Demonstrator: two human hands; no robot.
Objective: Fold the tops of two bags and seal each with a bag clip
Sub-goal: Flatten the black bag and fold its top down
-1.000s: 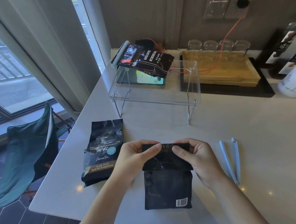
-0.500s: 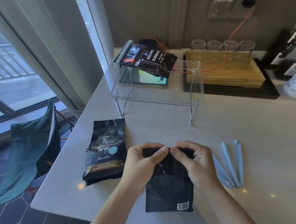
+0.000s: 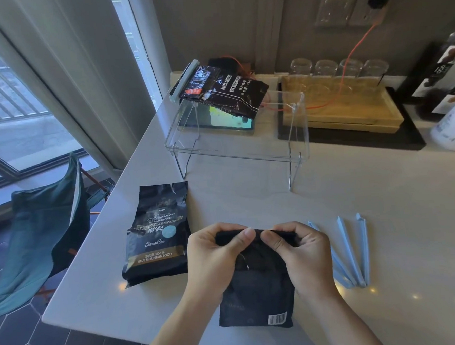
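Two hands pinching the rolled top of a dark bag: left hand (image 3: pixel 215 254) and right hand (image 3: pixel 301 253) both closed on the fold, thumbs nearly meeting at its middle, fingers curled behind. Held that way, likely, to keep the fold tight and flat until clipped. Dark bag (image 3: pixel 255 300) lying flat near the front edge of the surface, barcode at its lower right corner, top end away from the person.

Just right of the right hand, pale blue bag clips (image 3: pixel 353 252) fanned out on the surface, within easy reach, untouched. Just left of the left hand, a second bag (image 3: pixel 159 234), printed "Blue Mountain", flat by the left edge, top still open and unfolded. Sealing judged early: neither bag clipped.

Pale, glossy surface (image 3: pixel 248 197), with small light reflections. Farther back, a clear acrylic stand (image 3: pixel 235 143) carrying another coffee bag, already clipped. Toward the back right corner, a wooden tray (image 3: pixel 349 108) with a row of upturned glasses behind it. Beyond the left edge, a curtained window, a teal folding chair and dark hexagonal floor tiles.
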